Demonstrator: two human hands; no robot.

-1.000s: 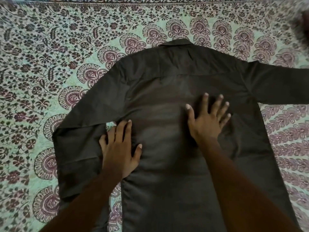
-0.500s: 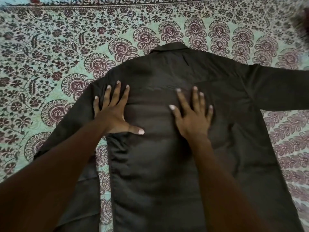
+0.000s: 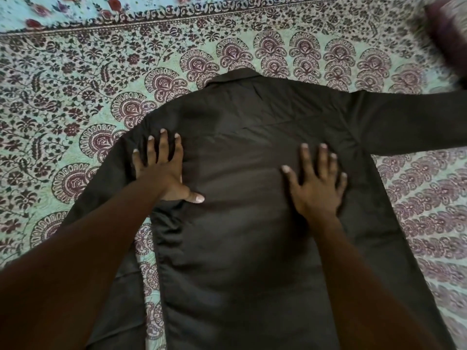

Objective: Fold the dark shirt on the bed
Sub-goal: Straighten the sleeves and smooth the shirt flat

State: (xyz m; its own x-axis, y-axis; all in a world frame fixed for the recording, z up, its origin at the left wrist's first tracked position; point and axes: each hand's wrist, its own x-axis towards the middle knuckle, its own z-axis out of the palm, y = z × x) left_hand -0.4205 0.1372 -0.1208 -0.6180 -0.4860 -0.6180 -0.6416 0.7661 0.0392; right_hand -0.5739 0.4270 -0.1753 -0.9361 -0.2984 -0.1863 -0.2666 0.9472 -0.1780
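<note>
Smoothing seemed your step. In the head view, your left hand (image 3: 161, 170) and right hand (image 3: 316, 183) lay flat, fingers spread, gripping nothing, on the dark shirt (image 3: 252, 248) spread across the bed (image 3: 75, 97). You needed outward strokes toward the bunched edge below your left hand.

I log one mint bedspread (image 3: 75, 102), maroon paisley print, filling my view. Border band (image 3: 177, 20) at 12 o'clock; red-flowered pale cloth (image 3: 38, 11) at 11; blurred maroon shape (image 3: 447, 34) at 1. Light dim.

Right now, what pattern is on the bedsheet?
Maroon paisley-floral print on pale green bedsheet, head view.
</note>
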